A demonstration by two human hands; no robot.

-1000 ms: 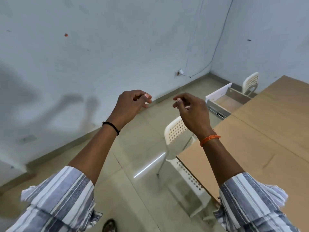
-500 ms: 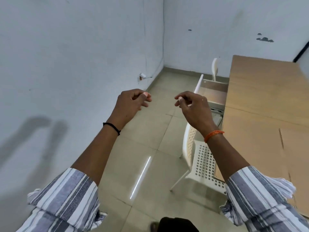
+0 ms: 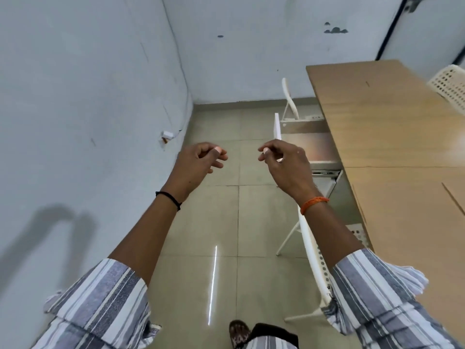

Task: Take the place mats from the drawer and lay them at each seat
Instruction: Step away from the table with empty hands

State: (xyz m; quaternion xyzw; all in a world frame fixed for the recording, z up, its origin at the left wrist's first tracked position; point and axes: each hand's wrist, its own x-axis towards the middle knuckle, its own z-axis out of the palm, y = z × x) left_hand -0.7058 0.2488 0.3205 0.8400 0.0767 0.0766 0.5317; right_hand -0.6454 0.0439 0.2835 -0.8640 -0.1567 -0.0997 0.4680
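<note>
The open drawer juts out from under the long wooden table, its white front panel pointing toward the wall. Its bottom looks bare and glossy, and I cannot make out any place mats in it. My left hand and my right hand are raised side by side over the floor with loosely curled fingers, holding nothing. My right hand is just in front of the drawer's near corner and does not touch it.
A white perforated chair stands at the table's near edge under my right forearm. A second white chair stands beyond the drawer, and a third at the table's far side. A wall runs close on the left, with tiled floor between.
The view has swung right and moved along the table, so the drawer now lies directly beyond my right hand. Both hands keep the same raised, loosely curled pose.
</note>
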